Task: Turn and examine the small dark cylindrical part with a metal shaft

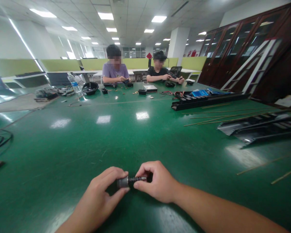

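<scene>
Between my hands, low in the head view, lies a small grey metal cylinder (123, 183) with a thinner, dark ribbed shaft (137, 179) on its right side. The fingers and thumb of my left hand (104, 191) are closed around the cylinder. My right hand (157, 183) pinches the shaft between thumb and fingers, which cover part of its far end. Both hands are just over or on the green tabletop (87, 145); I cannot tell whether the part touches it. What kind of part it is does not show clearly.
Black metal channels (269, 126) and thin rods (208, 121) lie at the right. Farther back is another channel (196, 100) with blue pieces. Two people sit opposite, handling dark parts. A water bottle (74, 84) stands back left; black cable (1, 140) coils at the left edge.
</scene>
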A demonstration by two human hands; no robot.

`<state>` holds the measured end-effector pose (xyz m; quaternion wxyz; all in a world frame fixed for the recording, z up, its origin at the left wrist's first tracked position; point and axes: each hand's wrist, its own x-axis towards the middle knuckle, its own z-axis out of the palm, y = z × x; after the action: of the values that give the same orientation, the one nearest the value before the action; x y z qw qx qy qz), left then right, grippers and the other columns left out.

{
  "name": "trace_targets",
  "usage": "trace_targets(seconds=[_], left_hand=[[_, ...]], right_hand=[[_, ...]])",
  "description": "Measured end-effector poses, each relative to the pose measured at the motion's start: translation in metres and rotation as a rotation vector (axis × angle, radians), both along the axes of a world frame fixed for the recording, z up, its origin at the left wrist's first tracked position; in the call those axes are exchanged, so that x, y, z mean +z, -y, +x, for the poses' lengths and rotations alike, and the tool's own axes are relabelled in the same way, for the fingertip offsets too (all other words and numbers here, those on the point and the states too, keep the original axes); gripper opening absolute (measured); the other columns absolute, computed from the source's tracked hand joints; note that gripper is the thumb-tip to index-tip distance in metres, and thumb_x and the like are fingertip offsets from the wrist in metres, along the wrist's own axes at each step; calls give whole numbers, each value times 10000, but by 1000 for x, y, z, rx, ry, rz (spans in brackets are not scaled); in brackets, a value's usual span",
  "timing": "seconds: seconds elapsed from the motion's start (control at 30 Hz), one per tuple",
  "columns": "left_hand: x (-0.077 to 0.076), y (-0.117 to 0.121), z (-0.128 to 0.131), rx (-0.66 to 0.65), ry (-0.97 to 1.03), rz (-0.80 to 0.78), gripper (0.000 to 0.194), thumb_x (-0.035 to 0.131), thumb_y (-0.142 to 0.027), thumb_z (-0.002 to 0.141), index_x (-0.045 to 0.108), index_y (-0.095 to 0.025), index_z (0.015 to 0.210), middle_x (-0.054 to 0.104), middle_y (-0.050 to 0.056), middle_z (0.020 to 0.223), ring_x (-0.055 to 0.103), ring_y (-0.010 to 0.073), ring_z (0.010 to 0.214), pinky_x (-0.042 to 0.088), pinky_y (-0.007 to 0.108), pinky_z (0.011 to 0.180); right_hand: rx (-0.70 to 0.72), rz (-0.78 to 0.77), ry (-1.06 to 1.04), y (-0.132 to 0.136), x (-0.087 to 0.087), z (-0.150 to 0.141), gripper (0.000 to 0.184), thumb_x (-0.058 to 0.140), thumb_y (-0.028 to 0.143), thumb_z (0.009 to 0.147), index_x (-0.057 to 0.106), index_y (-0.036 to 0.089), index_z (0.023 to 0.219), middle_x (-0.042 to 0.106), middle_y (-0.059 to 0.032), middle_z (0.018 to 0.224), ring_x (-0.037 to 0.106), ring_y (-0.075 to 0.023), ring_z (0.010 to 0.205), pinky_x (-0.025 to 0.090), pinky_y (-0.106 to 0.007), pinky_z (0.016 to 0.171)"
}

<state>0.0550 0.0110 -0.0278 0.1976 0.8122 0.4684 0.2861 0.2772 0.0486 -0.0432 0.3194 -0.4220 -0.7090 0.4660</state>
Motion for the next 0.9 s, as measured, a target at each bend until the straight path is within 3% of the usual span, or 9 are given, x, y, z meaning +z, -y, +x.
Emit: trace_targets(seconds=[0.9], left_hand=[[0,-3,-8,18,-17,111,217,670,-230,871,633,-257,1084,688,24,1042,664,159,974,540,247,871]], right_hand=[[-13,-42,-54,0,0,1,110,743,196,690,663,146,745,598,21,611,518,-107,549,388,-225,554]])
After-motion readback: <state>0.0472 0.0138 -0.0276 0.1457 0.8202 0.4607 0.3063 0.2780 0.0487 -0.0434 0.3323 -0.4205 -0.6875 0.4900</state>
